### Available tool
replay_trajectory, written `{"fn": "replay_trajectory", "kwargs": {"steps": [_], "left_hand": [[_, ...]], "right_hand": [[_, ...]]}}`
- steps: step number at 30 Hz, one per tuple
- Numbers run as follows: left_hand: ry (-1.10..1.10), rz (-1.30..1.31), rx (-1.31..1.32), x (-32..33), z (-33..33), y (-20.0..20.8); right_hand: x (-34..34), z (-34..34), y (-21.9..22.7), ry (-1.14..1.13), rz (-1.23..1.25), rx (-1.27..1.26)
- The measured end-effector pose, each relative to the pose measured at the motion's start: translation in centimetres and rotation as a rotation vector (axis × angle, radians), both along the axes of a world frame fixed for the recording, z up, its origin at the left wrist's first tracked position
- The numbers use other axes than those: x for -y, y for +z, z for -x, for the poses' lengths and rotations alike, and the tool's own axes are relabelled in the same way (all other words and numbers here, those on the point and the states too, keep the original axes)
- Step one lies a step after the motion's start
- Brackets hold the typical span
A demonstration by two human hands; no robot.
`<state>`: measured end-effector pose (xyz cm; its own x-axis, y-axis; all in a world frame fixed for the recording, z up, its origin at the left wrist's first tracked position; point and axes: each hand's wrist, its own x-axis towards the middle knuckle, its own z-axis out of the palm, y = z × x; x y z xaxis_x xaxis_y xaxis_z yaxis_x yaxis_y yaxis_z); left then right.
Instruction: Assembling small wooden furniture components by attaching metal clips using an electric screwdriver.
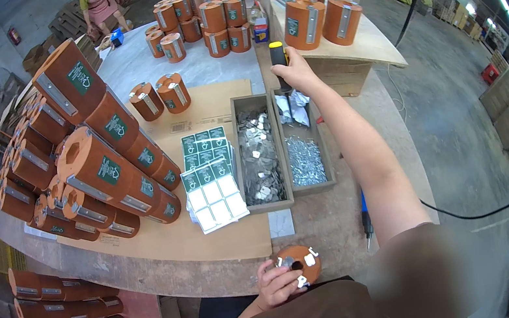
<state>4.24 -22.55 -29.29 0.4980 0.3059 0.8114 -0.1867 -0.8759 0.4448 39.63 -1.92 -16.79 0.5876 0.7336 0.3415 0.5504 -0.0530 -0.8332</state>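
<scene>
Low at the table's near edge, my left hand (277,283) curls its fingers around a short orange-brown round block (310,259). The block has a dark central hole and white metal tabs on its face. My right arm stretches far across the table. At its end, my right hand (297,72) is closed on an upright black cylindrical object with a yellow top (278,55); its exact kind is unclear. Just below that hand stand a wooden tray of small flat metal pieces (258,152) and a tray of silvery screws (306,161), with crumpled bags at its far end.
Green-and-white label sheets (214,194) lie on cardboard beside the trays. Stacked orange-brown cylinders (103,162) stand at left, more (224,15) at the back and on a raised wooden stand (352,62). A blue-handled screwdriver (366,218) lies near my right arm. Another person (102,7) is far back.
</scene>
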Motion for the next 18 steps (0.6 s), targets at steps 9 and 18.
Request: {"fn": "replay_trajectory", "kwargs": {"steps": [9,18], "left_hand": [[0.004,0.007,-0.095,0.2,0.4,0.5],[-0.009,0.229,-0.142,-0.1,0.7,3.9]], "right_hand": [[13.7,7.0,6.6,0.263,-0.408,-0.302],[29.4,20.1,6.2,0.643,-0.515,-0.718]]}}
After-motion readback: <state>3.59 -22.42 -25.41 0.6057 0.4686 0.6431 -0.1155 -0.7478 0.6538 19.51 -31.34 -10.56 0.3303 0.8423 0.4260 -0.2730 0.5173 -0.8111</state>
